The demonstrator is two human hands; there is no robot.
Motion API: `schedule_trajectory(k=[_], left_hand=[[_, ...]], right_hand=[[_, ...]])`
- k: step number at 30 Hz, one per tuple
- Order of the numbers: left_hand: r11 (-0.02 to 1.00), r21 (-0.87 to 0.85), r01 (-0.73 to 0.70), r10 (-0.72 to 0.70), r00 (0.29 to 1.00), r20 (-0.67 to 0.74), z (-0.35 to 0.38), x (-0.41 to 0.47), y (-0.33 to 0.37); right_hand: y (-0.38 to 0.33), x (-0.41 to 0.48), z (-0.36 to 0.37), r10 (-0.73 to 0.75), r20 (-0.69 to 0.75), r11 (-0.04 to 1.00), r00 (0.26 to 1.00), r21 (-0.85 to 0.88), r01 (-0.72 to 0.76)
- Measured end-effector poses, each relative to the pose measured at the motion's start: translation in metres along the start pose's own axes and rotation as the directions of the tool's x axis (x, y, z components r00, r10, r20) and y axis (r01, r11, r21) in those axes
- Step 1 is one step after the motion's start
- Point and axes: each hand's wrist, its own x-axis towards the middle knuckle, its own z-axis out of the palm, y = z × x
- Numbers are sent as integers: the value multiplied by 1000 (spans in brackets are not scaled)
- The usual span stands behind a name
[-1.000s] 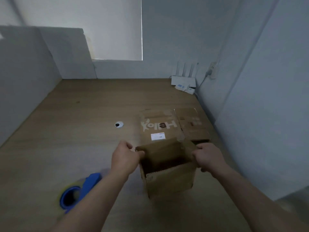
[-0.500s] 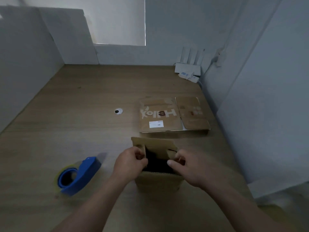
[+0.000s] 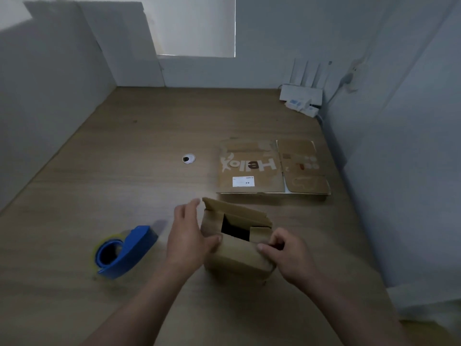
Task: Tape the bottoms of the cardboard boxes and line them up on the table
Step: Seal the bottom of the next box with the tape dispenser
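Small cardboard box sits on wooden table, front centre, open end up, flaps half folded over a dark gap. Left hand flat against box's left side, fingers straight, thumb on near flap. Right hand curled, pinching the right-side flap. Just beyond the box, two flattened cartons lie side by side, one printed "Hello". Blue tape dispenser left of left hand, apart from box. Cable grommet mid-table. White router in far right corner.
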Motion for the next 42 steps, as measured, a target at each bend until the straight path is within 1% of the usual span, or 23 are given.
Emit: schedule_trajectory(k=[1,2,5,6,8,12,15,17,20,23,26,29,31,34,38,42], left_hand=[[1000,6,-5,5,1000,-1,1,3,-1],[1000,-15,-10,10,1000,29,2,8,-3],[991,-137,5,22,981,195,0,24,-11],[984,-178,9,32,974,224,0,28,-13],[975,-222,-9,58,974,219,0,28,-16],[978,-198,-69,116,965,234,4,12,-24],[980,-170,-108,137,975,174,12,1,-27],[982,-131,-133,148,983,109,20,-4,-30],[983,-94,-155,156,988,6,35,-12,-32],[988,-64,-138,132,987,-88,45,-12,-33],[987,-135,-92,80,992,-97,49,-11,-32],[963,-268,-23,5,998,-69,49,-13,-28],[953,-303,-8,-14,998,-69,50,-11,-28],[951,-310,13,-38,996,-75,48,-4,-32],[941,-336,39,-62,996,-59,44,12,-36],[964,-267,-2,-25,995,-97,42,27,-39]], right_hand=[[3,1,3,4,-23,1000,1000,25,-4],[4,1,4,15,-44,999,999,38,-13],[4,2,5,75,-55,994,996,80,-71],[3,2,5,81,-49,993,996,93,-76],[2,3,4,43,-49,997,998,65,-39],[7,8,6,-40,-10,999,999,28,41],[8,7,12,-37,-2,988,999,152,37],[6,8,18,-31,-42,980,999,198,39],[7,12,26,-31,-176,988,984,141,56],[12,21,30,-13,-184,992,983,123,36],[13,25,27,-15,-178,992,984,123,37],[15,27,30,-38,-214,993,976,104,61],[13,28,34,-56,-239,992,969,95,80],[8,31,38,-50,-237,992,970,101,75],[-4,40,40,-1,-213,990,977,137,31],[-14,51,45,36,-206,993,978,121,-11]])
